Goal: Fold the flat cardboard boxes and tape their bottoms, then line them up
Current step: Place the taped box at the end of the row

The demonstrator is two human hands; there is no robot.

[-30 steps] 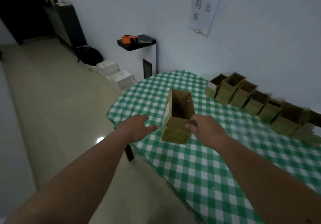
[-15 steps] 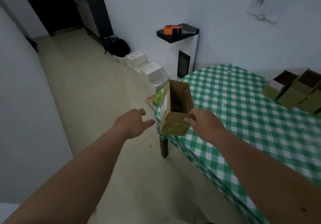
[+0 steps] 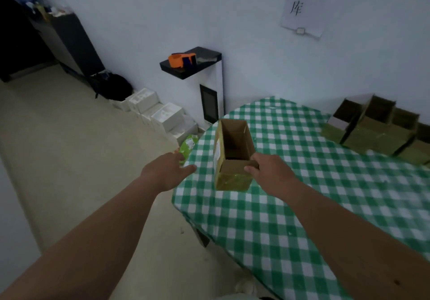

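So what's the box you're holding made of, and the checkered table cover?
The box looks like brown cardboard: matte inside, thin folded walls, with a shiny patch low down, probably tape. The table cover could be cloth or vinyl; it drapes over the edge, green and white.

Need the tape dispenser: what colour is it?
Orange, with a dark blue part; the tape dispenser sits on the black shelf, head view.

1 head-worn wide-angle view, looking forward and down along both outstretched arms. Checked table (image 3: 302, 206) fills the lower right of the frame, bare floor (image 3: 69, 160) the left, white wall (image 3: 256, 43) across the top. Hands sit close, mid-frame.
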